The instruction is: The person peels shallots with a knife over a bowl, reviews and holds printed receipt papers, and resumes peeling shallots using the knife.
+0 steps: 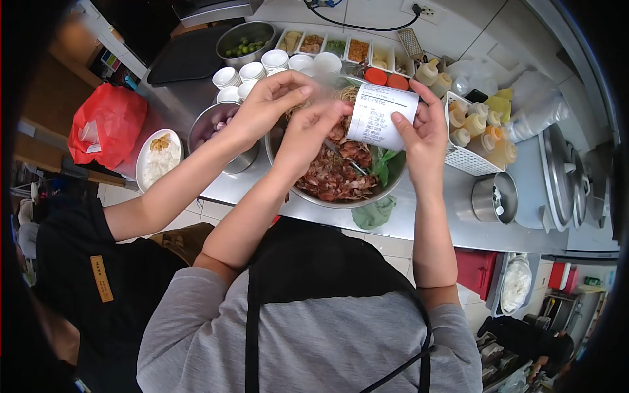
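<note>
A printed paper receipt (385, 118) is held up over a large steel bowl (321, 200). My right hand (427, 128) grips its right side, thumb on the front and fingers behind. My left hand (313, 131) pinches at the receipt's left edge. Beneath the paper, the bowl holds dark reddish shredded food (337, 173), green leaves (386, 164) and a metal utensil, partly hidden by my left hand. Just beyond my left hand, a co-worker's hand (272, 101) reaches in from the left with bent fingers. A blurred, pale patch lies near those fingertips; I cannot make it out.
White cups (251, 71) are stacked behind the bowl, near trays of toppings (334, 47). A white basket (466, 157) of squeeze bottles stands right, beside a steel pot (495, 196). On the left are a rice plate (160, 160) and a red bag (108, 124). A green cloth (375, 213) lies in front.
</note>
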A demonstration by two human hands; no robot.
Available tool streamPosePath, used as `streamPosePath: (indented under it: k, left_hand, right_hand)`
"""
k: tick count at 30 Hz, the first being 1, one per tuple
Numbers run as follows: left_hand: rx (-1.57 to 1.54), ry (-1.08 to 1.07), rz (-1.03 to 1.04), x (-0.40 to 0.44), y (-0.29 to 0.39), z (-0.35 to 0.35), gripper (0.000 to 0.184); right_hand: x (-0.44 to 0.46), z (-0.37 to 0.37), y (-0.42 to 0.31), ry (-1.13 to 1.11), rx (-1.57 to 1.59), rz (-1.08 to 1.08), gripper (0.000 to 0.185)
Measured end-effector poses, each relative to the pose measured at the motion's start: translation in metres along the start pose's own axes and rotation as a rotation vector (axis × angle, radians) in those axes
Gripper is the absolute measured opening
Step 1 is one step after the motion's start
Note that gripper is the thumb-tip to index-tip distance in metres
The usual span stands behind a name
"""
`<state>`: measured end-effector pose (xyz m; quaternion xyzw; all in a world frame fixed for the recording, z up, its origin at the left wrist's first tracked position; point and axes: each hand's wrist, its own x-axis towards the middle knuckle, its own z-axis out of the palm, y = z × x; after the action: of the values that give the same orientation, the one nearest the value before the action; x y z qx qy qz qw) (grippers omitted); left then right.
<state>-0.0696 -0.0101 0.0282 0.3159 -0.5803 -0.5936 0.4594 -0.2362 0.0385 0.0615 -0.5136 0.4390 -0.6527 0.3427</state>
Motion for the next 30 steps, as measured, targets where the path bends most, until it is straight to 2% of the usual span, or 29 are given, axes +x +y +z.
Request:
streamPosePath:
  k: [1, 2, 3, 5, 6, 8, 11, 15, 17, 21, 27, 30]
  left_hand:
    - [-0.1, 0.016, -0.135, 0.0, 0.001, -0.002, 0.037]
    - [-0.057, -0.006, -0.163, 0.001, 0.0, -0.005, 0.051]
    - [-0.056, -0.006, -0.163, 0.003, -0.003, -0.006, 0.051]
    - [-0.318, -0.101, -0.323, 0.005, -0.006, -0.007, 0.054]
    - [-0.317, -0.099, -0.322, 0.006, -0.005, -0.006, 0.054]
    - [-0.656, -0.205, -0.389, 0.009, -0.004, -0.002, 0.05]
    - [-0.718, -0.114, -0.296, 0.013, -0.005, -0.003, 0.04]
    - [-0.696, -0.165, -0.332, 0.016, 0.0, -0.007, 0.029]
    - [-0.661, -0.146, -0.285, 0.015, -0.003, -0.007, 0.026]
    - [-0.725, -0.122, -0.306, 0.014, -0.004, -0.014, 0.026]
    - [-0.612, -0.113, -0.206, 0.01, 0.004, -0.02, 0.027]
    - [-0.53, -0.01, -0.301, 0.007, -0.013, -0.024, 0.028]
  right_hand:
    - [0.0, -0.001, 0.0, 0.007, -0.004, -0.001, 0.046]
    - [0.0, -0.001, -0.001, 0.007, -0.004, 0.0, 0.046]
    - [0.0, 0.0, -0.003, -0.009, 0.004, 0.018, 0.048]
    - [-0.001, 0.002, -0.006, -0.027, 0.013, 0.035, 0.049]
    - [-0.002, 0.002, -0.007, -0.058, 0.036, 0.063, 0.052]
    - [-0.002, 0.004, -0.006, -0.09, 0.058, 0.091, 0.054]
    - [-0.004, 0.002, -0.001, -0.16, 0.032, 0.166, 0.061]
    - [-0.006, 0.0, 0.004, -0.122, -0.076, 0.159, 0.067]
    - [-0.006, -0.001, 0.005, -0.089, -0.098, 0.138, 0.068]
    - [-0.003, -0.003, 0.004, -0.037, -0.139, 0.108, 0.062]
    - [0.0, -0.006, -0.006, -0.003, -0.097, 0.04, 0.058]
    - [0.005, 0.004, -0.015, 0.011, -0.036, 0.008, 0.059]
